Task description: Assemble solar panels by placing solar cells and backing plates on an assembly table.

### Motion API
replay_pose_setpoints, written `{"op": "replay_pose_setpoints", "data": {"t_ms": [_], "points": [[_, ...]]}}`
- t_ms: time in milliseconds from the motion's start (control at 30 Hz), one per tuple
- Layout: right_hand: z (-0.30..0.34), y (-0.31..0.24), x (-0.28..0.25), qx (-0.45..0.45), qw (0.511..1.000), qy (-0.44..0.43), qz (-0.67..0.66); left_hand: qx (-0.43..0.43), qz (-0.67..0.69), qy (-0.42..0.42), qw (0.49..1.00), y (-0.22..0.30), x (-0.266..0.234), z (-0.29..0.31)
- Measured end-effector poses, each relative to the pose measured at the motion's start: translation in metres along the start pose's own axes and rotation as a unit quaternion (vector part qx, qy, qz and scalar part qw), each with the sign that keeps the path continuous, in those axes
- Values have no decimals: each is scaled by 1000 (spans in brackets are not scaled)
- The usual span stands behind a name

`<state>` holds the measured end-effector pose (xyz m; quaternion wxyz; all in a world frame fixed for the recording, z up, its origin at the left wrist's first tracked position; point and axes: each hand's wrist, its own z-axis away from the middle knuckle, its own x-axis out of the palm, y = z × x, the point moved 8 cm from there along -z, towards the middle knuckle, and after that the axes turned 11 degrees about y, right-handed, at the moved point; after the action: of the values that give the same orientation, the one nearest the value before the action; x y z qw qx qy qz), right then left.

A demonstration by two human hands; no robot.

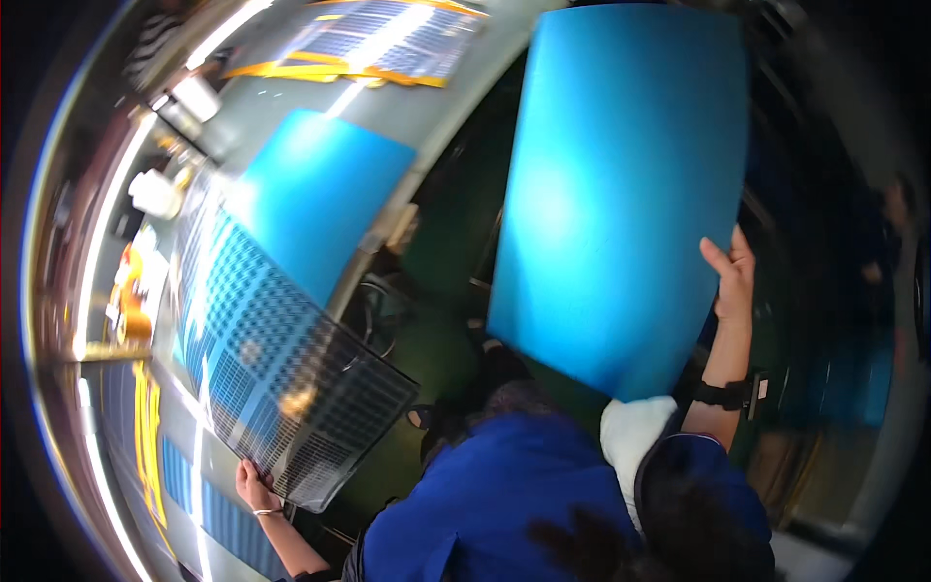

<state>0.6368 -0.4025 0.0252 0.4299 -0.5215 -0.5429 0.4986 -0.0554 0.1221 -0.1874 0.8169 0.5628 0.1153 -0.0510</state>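
My left hand (pixel 255 485) grips the near corner of a see-through film sheet (pixel 301 398) printed with a dark grid pattern. The film slants upward over the table's edge, and its far part overlaps a blue sheet (pixel 335 184) lying on the table. On the other side, my right hand (pixel 734 272) has its fingers closed around the right edge of a large, plain blue sheet (pixel 621 184). This sheet is raised off the table and bows slightly. Its underside and the fingers behind it are hidden.
Along the left runs a grey worktable (pixel 456 107). Printed sheets edged with yellow tape (pixel 378 44) lie at its far end. White containers (pixel 155 194) and an orange tape roll (pixel 134 325) stand at the left. A stool-like metal ring (pixel 373 320) is below the table edge.
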Motion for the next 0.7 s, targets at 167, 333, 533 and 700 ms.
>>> {"op": "replay_pose_setpoints", "data": {"t_ms": [167, 333, 533, 700], "points": [[-61, 61, -50, -94, 976, 172, 98, -33, -71, 120, 990, -28, 49, -44], [-87, 170, -77, -116, 911, 268, 292, -48, -154, 209, 965, -2, 85, -17], [-111, 270, -59, -80, 890, 269, 358, -53, -167, 189, 966, 37, 53, -22], [-117, 357, -49, -21, 896, 255, 362, -50, -219, 230, 947, 76, 66, 8]]}}
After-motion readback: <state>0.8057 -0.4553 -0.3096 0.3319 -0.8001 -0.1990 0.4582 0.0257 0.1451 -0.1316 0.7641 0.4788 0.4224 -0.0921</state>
